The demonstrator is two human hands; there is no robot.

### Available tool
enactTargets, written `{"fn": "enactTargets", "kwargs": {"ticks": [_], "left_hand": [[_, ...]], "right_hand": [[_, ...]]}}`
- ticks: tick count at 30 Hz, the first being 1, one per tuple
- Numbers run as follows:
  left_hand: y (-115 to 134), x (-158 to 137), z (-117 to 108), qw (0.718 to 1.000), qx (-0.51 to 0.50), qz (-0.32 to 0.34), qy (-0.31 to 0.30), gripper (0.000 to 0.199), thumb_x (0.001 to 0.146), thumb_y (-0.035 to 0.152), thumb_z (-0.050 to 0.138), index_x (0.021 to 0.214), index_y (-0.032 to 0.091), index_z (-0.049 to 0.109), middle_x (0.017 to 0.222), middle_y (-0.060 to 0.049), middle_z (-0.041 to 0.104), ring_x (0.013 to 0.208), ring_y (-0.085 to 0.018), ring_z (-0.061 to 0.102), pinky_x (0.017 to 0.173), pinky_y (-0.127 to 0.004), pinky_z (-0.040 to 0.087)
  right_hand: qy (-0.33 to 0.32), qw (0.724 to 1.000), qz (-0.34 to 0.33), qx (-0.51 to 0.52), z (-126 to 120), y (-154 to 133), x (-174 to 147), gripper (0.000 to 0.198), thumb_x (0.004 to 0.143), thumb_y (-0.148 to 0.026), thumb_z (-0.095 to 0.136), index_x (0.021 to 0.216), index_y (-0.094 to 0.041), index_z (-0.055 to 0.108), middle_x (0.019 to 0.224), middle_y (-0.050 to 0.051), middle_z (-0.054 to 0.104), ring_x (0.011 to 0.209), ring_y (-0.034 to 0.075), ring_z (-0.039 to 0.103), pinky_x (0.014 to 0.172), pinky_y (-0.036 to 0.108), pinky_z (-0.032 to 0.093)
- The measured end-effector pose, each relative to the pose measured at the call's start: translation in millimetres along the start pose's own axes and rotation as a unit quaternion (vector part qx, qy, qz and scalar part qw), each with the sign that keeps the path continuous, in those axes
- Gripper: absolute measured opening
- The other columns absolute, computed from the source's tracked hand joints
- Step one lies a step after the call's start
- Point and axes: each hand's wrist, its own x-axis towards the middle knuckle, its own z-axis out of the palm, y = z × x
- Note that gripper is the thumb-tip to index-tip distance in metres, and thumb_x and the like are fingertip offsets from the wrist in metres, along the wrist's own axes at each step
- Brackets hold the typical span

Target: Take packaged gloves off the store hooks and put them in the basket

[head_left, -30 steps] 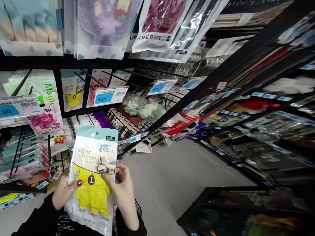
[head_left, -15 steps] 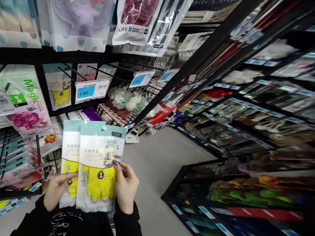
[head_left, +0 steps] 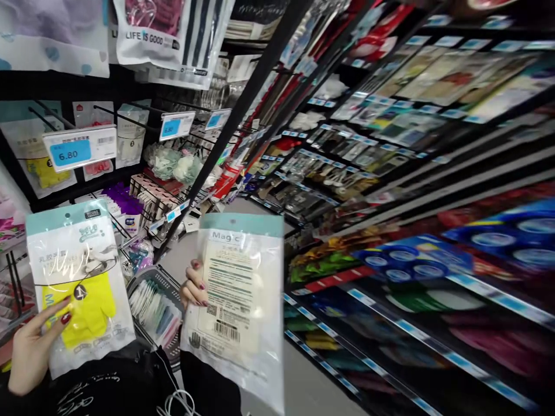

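Note:
In my left hand (head_left: 37,344) is a pack of yellow latex gloves (head_left: 93,306), its printed front towards me; thumb and fingers pinch its left side. My right hand (head_left: 194,286) grips a second glove pack (head_left: 247,289) by its left edge. That pack is turned so its back shows, with lines of text and a barcode. Most of the right hand is hidden behind it. Both packs have a teal top band and hang apart from each other at chest height.
A grey shopping basket (head_left: 167,271) holding several packets sits below, between the two packs. At the left, a rack carries a 6.80 price tag (head_left: 78,151) on its hooks. White cords (head_left: 180,401) hang at my front. Shelves of blue packages (head_left: 403,260) line the right.
The two packs were overlapped and are now apart. The right hand has moved right and its pack now shows its back. The view has swung right, bringing the basket into sight.

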Motion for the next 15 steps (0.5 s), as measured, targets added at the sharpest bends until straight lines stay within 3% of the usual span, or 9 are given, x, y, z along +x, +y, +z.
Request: {"fn": "enactTargets", "kwargs": {"ticks": [4,7,10,15], "left_hand": [[21.9,-10.4,15.4,0.997,-0.081,0.013,0.008,0.064,0.060,0.028,0.078,0.120,0.032,0.057,0.136,0.003,0.048,0.130,-0.028,0.031,0.099,-0.037,0.033],[38.9,-18.7,26.5,0.990,-0.141,-0.021,-0.019,0.096,0.057,0.027,0.081,0.135,0.046,0.028,0.145,0.004,0.036,0.127,-0.033,0.033,0.092,-0.042,0.041],[45.1,-21.9,30.0,0.986,-0.154,-0.051,-0.041,0.107,0.056,0.024,0.082,0.137,0.049,0.016,0.140,0.000,0.043,0.114,-0.034,0.049,0.080,-0.040,0.052],[33.5,-17.4,23.8,0.975,-0.180,-0.088,-0.092,0.092,0.055,0.020,0.081,0.135,0.033,0.038,0.099,-0.003,0.072,0.079,-0.028,0.068,0.067,-0.031,0.058]], "right_hand": [[0.017,0.998,0.022,0.056,11.8,1.5,-0.8,0.078,0.076,-0.068,-0.011,0.075,-0.020,0.051,0.054,-0.011,0.008,0.032,0.001,-0.010,0.031,0.018,-0.004],[0.007,0.996,0.053,0.076,21.5,-8.7,1.5,0.066,0.085,-0.057,0.002,0.077,-0.018,0.055,0.056,-0.011,0.010,0.037,0.003,-0.009,0.032,0.016,0.001],[-0.015,0.985,0.102,0.141,27.5,-21.8,9.1,0.038,0.087,-0.035,0.027,0.080,-0.014,0.058,0.057,-0.011,0.022,0.038,0.002,0.001,0.034,0.012,0.012],[-0.015,0.972,0.121,0.200,25.8,-22.6,27.6,0.039,0.085,-0.026,0.025,0.088,-0.007,0.059,0.058,-0.012,0.034,0.035,-0.003,0.021,0.038,0.010,0.020]]}}
